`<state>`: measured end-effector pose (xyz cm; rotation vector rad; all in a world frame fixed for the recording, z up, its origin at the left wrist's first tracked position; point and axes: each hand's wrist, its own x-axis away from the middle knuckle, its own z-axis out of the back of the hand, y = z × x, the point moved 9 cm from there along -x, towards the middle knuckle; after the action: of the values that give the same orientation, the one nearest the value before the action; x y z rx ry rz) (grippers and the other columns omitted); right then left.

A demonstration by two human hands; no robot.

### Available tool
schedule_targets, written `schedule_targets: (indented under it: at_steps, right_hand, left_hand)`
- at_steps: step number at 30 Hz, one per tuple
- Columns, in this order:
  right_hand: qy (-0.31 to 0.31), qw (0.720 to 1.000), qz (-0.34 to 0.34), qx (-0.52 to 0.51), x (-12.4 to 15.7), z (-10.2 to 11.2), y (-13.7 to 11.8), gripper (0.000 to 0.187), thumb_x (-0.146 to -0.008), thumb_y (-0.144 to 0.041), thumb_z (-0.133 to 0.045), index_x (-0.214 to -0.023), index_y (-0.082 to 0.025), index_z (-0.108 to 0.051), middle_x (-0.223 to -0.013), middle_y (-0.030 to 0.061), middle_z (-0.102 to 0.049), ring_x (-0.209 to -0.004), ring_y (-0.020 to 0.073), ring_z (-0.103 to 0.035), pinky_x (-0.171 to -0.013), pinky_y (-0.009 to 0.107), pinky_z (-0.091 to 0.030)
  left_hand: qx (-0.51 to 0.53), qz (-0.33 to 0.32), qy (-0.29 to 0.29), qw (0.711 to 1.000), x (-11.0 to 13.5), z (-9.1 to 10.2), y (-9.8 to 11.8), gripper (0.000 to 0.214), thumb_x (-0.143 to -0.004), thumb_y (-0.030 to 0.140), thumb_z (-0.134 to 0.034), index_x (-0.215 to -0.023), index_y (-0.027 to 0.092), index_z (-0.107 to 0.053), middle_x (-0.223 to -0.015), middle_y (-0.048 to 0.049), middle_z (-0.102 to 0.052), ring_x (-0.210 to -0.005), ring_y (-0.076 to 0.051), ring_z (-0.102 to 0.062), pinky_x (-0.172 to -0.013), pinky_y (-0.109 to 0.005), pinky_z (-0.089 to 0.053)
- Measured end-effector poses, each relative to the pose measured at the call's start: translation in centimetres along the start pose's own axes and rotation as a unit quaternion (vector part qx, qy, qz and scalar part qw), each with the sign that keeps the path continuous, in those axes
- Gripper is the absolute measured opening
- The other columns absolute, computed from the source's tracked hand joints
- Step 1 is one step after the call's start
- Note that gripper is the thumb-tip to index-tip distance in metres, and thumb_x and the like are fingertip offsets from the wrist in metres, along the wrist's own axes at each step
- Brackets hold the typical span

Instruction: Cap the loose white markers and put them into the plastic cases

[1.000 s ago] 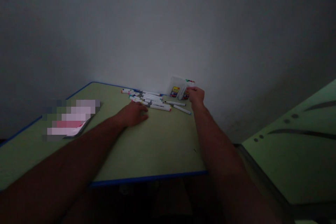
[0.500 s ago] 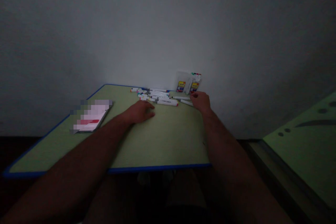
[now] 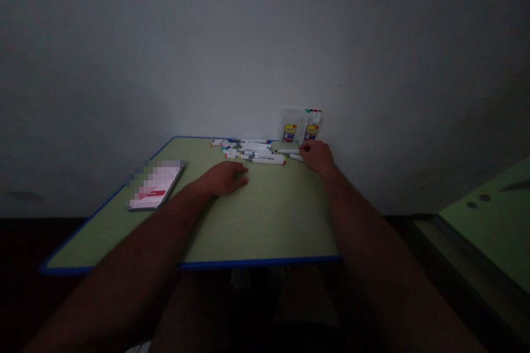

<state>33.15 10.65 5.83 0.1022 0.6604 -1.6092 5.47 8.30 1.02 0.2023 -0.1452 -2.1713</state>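
Observation:
My left hand [image 3: 226, 178] rests on the table just in front of a pile of white markers [image 3: 254, 149], fingers apart and nothing in them. Some of the markers have coloured ends, and they lie roughly sideways. At the right end of the pile, my right hand [image 3: 318, 155] pinches the end of a white marker [image 3: 289, 151] that lies nearly flat. Another white marker [image 3: 296, 158] lies just below it, partly covered by that hand. Behind stand two clear plastic cases with yellow labels: the left case [image 3: 290, 125] looks empty, and the right case [image 3: 312, 127] holds several upright markers.
The pale green table [image 3: 265, 220] has a blue edge and stands against a grey wall [image 3: 248, 38]. A phone or tablet [image 3: 155, 187] with a lit screen lies at the left, beside my left forearm. A green panel [image 3: 497, 231] is at the far right.
The camera has turned slightly left, so the table appears farther right. My right hand's fingers have come closer to the marker's end. My left hand stays in about the same place.

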Motion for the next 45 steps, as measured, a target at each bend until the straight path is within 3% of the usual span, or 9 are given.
schedule_targets:
  at_steps: [7, 11, 17, 24, 34, 45]
  right_hand:
    - [-0.029, 0.999, 0.026, 0.000, 0.6, -0.6, -1.5, 0.023, -0.086, -0.021, -0.061, -0.099, -0.018, -0.079, -0.100, 0.0099, -0.077, -0.091, 0.0218, -0.070, -0.086, 0.033, -0.051]
    - [-0.050, 0.996, 0.068, -0.004, 1.1, -1.3, -3.2, 0.024, -0.087, -0.021, -0.060, -0.101, -0.019, -0.079, -0.103, 0.0081, -0.077, -0.095, 0.0218, -0.070, -0.087, 0.032, -0.050]
    - [-0.101, 0.985, 0.141, 0.010, 2.6, -3.4, -6.5, 0.030, -0.089, -0.021, -0.060, -0.114, -0.019, -0.076, -0.118, 0.0080, -0.074, -0.109, 0.0240, -0.066, -0.098, 0.036, -0.048]
    - [-0.127, 0.959, 0.251, 0.034, 4.4, -4.9, -9.3, 0.045, -0.087, -0.016, -0.061, -0.131, -0.015, -0.067, -0.133, 0.0079, -0.067, -0.119, 0.0257, -0.057, -0.107, 0.038, -0.042]
    - [-0.146, 0.945, 0.286, 0.055, 4.9, -5.6, -10.0, 0.052, -0.087, -0.018, -0.059, -0.139, -0.016, -0.062, -0.132, 0.0121, -0.066, -0.119, 0.0272, -0.055, -0.105, 0.040, -0.042]
    - [-0.147, 0.951, 0.266, 0.056, 4.8, -5.6, -9.9, 0.044, -0.090, -0.025, -0.064, -0.134, -0.018, -0.065, -0.127, 0.0113, -0.068, -0.115, 0.0260, -0.059, -0.103, 0.038, -0.043]
  left_hand:
    - [-0.022, 0.002, -0.014, 1.000, 0.3, 0.1, 0.8, 0.059, -0.091, 0.050, -0.046, -0.136, 0.014, -0.062, -0.143, -0.0125, -0.060, -0.131, -0.026, -0.056, -0.110, -0.034, -0.039]
    - [0.002, 0.015, -0.002, 1.000, 0.3, 0.9, 0.6, 0.052, -0.091, 0.047, -0.048, -0.127, 0.017, -0.069, -0.133, -0.0114, -0.068, -0.122, -0.026, -0.062, -0.104, -0.035, -0.044]
    - [0.015, 0.156, 0.073, 0.985, 0.8, 3.0, -2.9, 0.032, -0.085, 0.031, -0.053, -0.102, 0.019, -0.078, -0.106, -0.0115, -0.077, -0.096, -0.026, -0.070, -0.084, -0.036, -0.051]
    - [0.011, 0.243, 0.129, 0.961, 1.4, 3.4, -6.2, 0.031, -0.084, 0.025, -0.054, -0.105, 0.018, -0.075, -0.108, -0.0134, -0.076, -0.100, -0.028, -0.069, -0.086, -0.037, -0.052]
    - [0.004, 0.247, 0.143, 0.958, 1.0, 2.5, -7.5, 0.047, -0.082, 0.027, -0.058, -0.127, 0.016, -0.066, -0.123, -0.0144, -0.069, -0.114, -0.029, -0.064, -0.099, -0.038, -0.050]
    - [-0.007, 0.228, 0.132, 0.965, 0.4, 2.1, -7.2, 0.053, -0.082, 0.029, -0.060, -0.132, 0.015, -0.063, -0.128, -0.0160, -0.067, -0.118, -0.029, -0.062, -0.103, -0.037, -0.047]
